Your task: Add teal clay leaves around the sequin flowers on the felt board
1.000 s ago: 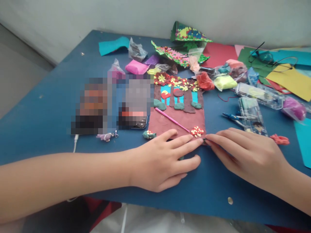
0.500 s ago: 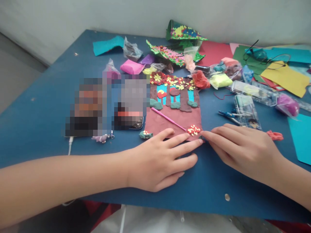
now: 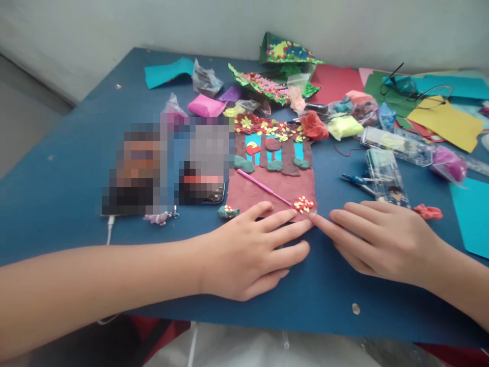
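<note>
A clay picture with a brown ground, brown trunks, a blue sky and red and yellow flowers lies on the blue table. My left hand rests flat on its near edge, fingers stretched out. My right hand lies flat to the right, its forefinger tip touching the picture's near right corner beside a small red and yellow clay cluster. A pink stick tool lies across the brown clay. A small green clay piece sits left of my left fingers.
Bags of coloured clay, clear plastic cases, a blue pen and a red clay scrap lie to the right. Coloured paper sheets and other clay works fill the back. A blurred-out phone lies left.
My right forefinger has slid a little left along the picture's near right corner. My left hand has barely moved. The view has shifted slightly.
</note>
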A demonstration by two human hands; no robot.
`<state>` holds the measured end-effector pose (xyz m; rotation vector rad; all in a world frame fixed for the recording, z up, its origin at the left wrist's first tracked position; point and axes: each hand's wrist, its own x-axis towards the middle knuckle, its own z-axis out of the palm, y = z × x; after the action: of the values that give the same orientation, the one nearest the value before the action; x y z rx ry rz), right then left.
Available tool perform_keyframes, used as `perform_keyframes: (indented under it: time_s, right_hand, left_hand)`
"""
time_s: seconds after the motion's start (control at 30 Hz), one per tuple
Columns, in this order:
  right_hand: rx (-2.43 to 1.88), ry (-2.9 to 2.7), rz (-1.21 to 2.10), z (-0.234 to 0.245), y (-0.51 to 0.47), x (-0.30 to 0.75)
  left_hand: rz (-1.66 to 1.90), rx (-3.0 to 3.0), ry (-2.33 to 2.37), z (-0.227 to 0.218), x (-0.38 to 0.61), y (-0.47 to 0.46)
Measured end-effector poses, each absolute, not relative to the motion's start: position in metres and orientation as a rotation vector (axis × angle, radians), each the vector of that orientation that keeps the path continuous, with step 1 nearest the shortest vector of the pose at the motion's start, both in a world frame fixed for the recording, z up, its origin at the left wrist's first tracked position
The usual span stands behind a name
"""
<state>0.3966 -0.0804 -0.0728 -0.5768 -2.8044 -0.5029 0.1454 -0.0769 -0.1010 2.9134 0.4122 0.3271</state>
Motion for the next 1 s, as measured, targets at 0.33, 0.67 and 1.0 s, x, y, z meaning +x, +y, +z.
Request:
perform_keyframes:
  time_s: [0.33, 0.67, 1.0]
  right_hand:
    - [-0.537, -2.811, -0.586, -0.077, -0.082, 0.398]
    - [-0.557, -2.806, -0.649, -0.077, -0.084, 0.394]
    - [-0.395, -2.786, -0.583, -0.073, -0.101, 0.403]
  left_hand:
    - [0.327, 2.927, 0.396, -0.101, 0.145, -0.076]
    - [0.288, 2.930, 0.403, -0.097, 0.145, -0.076]
    - [0.243, 2.907, 0.401, -0.096, 0.146, -0.076]
